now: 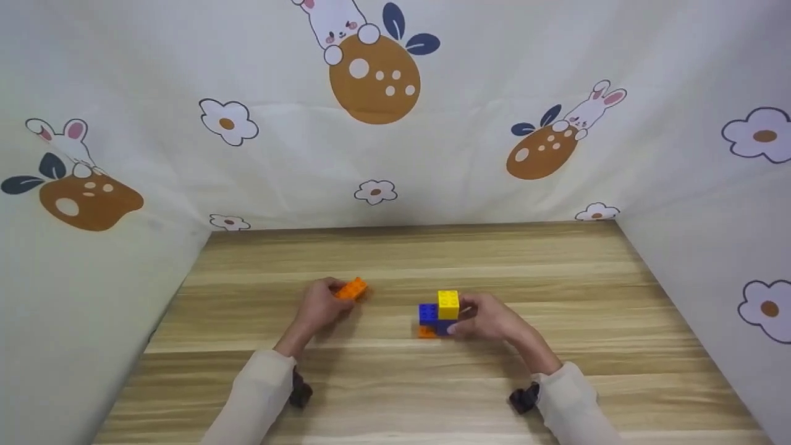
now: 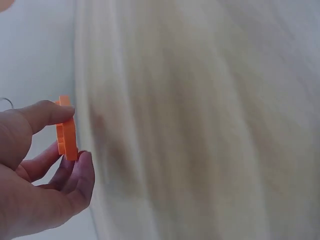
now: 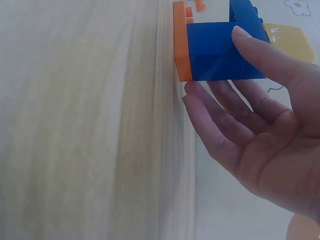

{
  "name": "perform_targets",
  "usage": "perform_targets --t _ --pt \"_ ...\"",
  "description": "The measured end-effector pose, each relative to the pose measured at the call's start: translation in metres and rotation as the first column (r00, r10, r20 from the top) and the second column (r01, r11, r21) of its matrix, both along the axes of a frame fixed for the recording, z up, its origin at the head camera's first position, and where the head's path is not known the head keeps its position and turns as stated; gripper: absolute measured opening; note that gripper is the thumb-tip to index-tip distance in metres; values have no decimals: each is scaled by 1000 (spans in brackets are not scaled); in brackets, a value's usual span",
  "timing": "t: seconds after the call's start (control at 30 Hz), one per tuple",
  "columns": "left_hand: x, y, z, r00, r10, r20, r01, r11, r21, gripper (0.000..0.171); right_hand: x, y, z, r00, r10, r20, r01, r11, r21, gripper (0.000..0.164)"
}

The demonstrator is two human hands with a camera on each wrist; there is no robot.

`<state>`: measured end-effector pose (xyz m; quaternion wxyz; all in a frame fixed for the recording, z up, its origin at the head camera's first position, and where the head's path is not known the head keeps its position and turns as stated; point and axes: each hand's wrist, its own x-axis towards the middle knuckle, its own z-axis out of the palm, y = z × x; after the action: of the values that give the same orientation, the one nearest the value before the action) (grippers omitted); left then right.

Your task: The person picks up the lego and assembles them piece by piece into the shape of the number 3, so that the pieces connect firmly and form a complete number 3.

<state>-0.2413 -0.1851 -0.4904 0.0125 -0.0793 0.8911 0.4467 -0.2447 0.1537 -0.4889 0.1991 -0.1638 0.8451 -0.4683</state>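
In the head view my left hand [image 1: 320,306] pinches a thin orange toy brick [image 1: 353,288] with studs on top, left of the table's middle. The left wrist view shows the thumb and fingers on either side of that orange brick [image 2: 68,131]. To the right, my right hand [image 1: 491,318] grips a small stack of toy bricks. A yellow brick [image 1: 448,304] tops it, blue bricks [image 1: 427,313] are in the middle, and an orange brick [image 1: 426,332] forms the base. In the right wrist view the thumb presses the blue bricks [image 3: 215,50], with fingers at the other side.
The wood-grain table [image 1: 395,383] runs back to a pale curtain [image 1: 290,173] printed with rabbits, fruit and flowers. More of this cloth stands along the left and right edges. Dark wrist devices [image 1: 525,397] sit at both cuffs.
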Motion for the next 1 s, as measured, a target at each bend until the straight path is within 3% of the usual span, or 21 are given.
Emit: perform_targets --t 0.17,0.33,0.63,0.8,1.0 --pt "1 12 16 999 -41 19 40 998 48 40 1 -1 0 1000 -8 6 8 1000 -1 44" --pt "2 22 28 994 -106 -17 107 991 77 36 0 -1 -1 1000 2 -9 -2 1000 11 44" --pt "8 41 50 985 -171 -36 175 959 225 36 0 0 -1 1000 -15 -5 15 1000 11 45" --pt "13 52 56 969 -237 -75 247 947 206 37 0 -1 -1 1000 -24 0 24 1000 16 45" --pt "18 63 55 948 -296 -115 312 935 167 36 0 0 0 1000 -13 1 13 1000 19 44"
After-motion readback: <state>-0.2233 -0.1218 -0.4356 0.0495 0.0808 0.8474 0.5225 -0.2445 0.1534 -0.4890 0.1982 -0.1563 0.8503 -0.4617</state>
